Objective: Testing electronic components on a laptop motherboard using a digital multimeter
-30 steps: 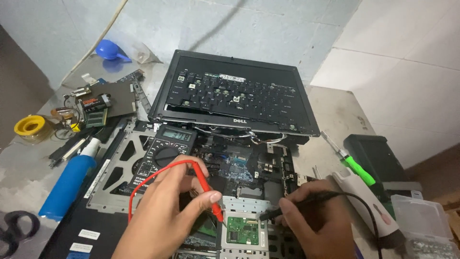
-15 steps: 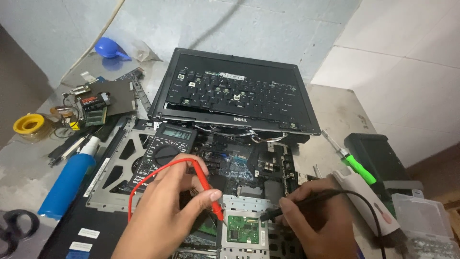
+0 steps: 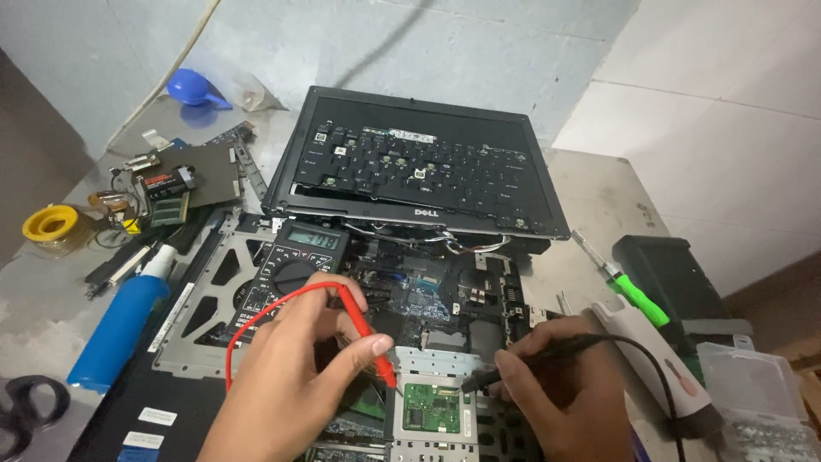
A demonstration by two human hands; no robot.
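Two hands probing an opened laptop's board with meter leads.
Left hand (image 3: pixel 295 376) pinches red probe (image 3: pixel 369 336), right hand (image 3: pixel 569 385) grips black probe (image 3: pixel 513 364); both tips sit just above the small green board (image 3: pixel 430 408). Multimeter (image 3: pixel 291 269) lies up-left of that board, detached keyboard (image 3: pixel 419 167) beyond it.

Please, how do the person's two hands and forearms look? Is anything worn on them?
Both the left hand and the right hand are bare: no gloves, rings, watch or sleeves show. The nails are short and unpainted.
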